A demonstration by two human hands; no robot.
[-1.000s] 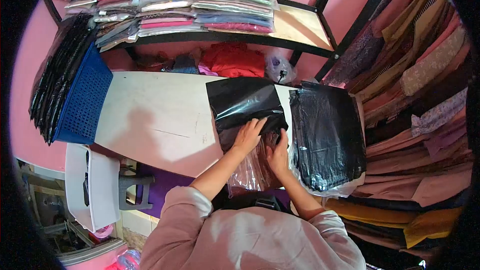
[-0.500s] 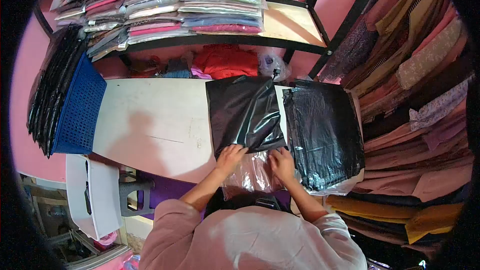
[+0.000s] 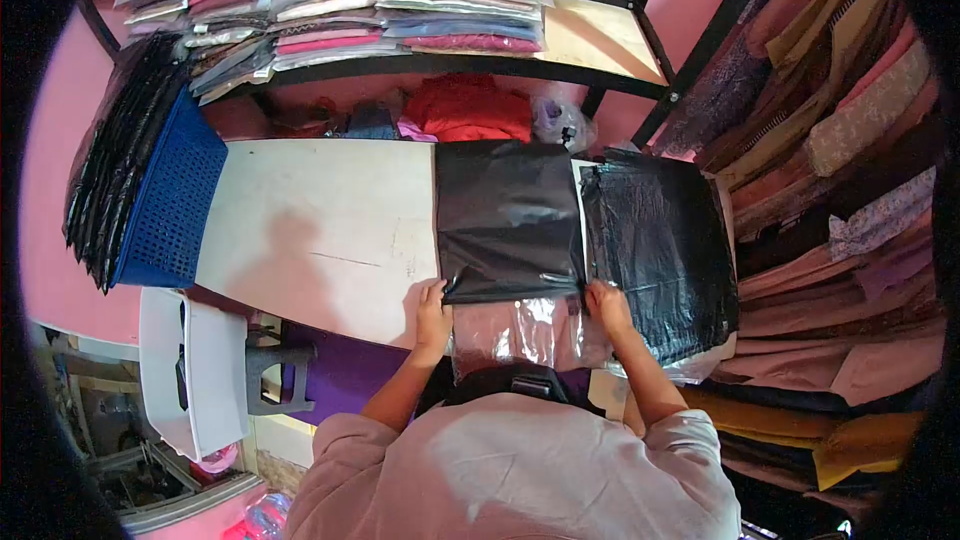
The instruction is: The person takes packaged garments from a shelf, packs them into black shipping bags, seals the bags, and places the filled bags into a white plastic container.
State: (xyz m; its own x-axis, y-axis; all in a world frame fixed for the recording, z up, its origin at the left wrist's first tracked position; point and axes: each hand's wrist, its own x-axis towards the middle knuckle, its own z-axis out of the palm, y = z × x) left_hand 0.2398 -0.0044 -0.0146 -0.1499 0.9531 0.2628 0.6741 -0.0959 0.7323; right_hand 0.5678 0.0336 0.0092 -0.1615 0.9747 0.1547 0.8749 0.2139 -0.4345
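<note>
A black plastic bag point(image 3: 508, 215) lies flat on the white table, its near edge over a clear-wrapped pinkish garment packet point(image 3: 520, 332) that sticks out toward me. My left hand point(image 3: 433, 320) pinches the bag's near left corner. At the near right corner, my right hand point(image 3: 608, 308) has its fingers closed on the bag's edge. Just right of the bag is a stack of black plastic bags point(image 3: 660, 250), with clear plastic showing beneath it.
A blue basket point(image 3: 172, 202) holding black packages stands at the left end of the white table point(image 3: 310, 230). Wrapped garments point(image 3: 460, 0) are piled on the shelf behind. Clothes point(image 3: 850, 230) hang along the right. A white bin point(image 3: 205, 375) and a grey stool point(image 3: 280, 380) are at lower left.
The black bag has been smoothed and squared out over the packet. Both my hands have moved apart to its near corners.
</note>
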